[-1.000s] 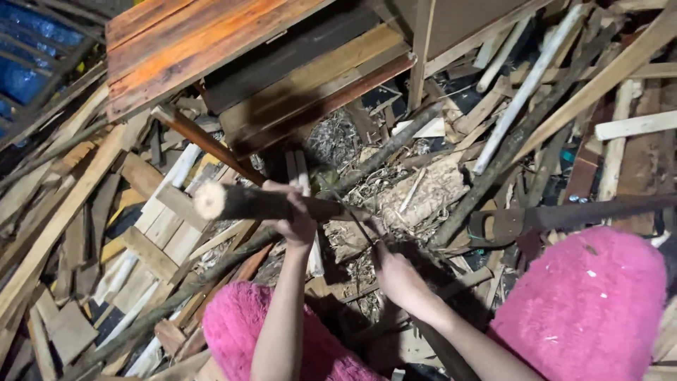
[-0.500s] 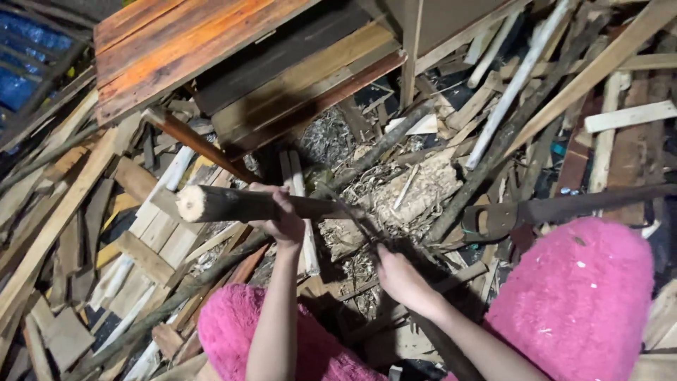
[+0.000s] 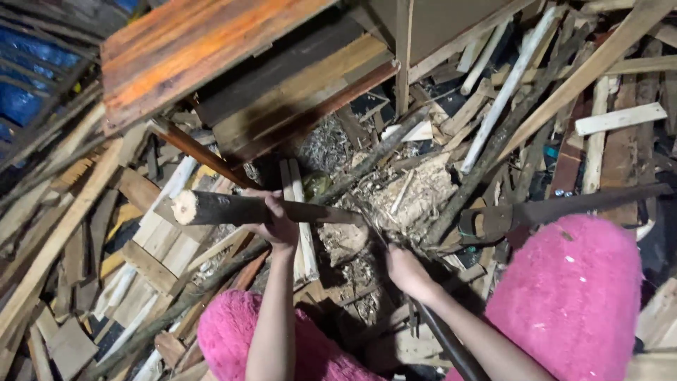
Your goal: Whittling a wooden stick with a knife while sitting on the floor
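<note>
From my remote seat, nearest first: my left hand [image 3: 276, 224] is wrapped around a round log [image 3: 243, 209] — closed on its middle. The log's long axis runs 9 to 3 o'clock, cut end at 9, far end toward the chopping spot. My right hand [image 3: 405, 271], at 4 o'clock from the log, grips a dark tool handle [image 3: 444, 339]. Beyond, at 12 o'clock, lie wood chips [image 3: 416, 194] and stacked planks [image 3: 211, 49].
</note>
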